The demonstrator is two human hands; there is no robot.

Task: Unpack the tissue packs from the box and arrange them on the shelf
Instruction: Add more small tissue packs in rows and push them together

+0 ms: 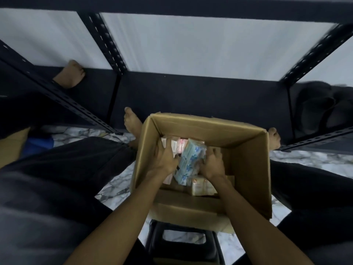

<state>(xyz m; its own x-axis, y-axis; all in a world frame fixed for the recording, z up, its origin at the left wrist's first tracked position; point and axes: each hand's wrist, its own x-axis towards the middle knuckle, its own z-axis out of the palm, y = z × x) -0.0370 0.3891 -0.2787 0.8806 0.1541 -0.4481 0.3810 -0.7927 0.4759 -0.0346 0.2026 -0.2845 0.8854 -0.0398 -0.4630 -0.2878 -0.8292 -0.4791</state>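
Left hand (165,155) and right hand (213,163) around tissue pack (191,159) inside box (248,161).

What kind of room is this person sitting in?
Probably a storeroom or a home storage corner: a dark metal shelf with hole-punched posts, a cardboard box of tissue packs and a marble-look floor.

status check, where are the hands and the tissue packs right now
Both hands in the cardboard box: left hand and right hand grip the blue tissue pack from each side. More packs below. Shelf bare, nothing blocking.
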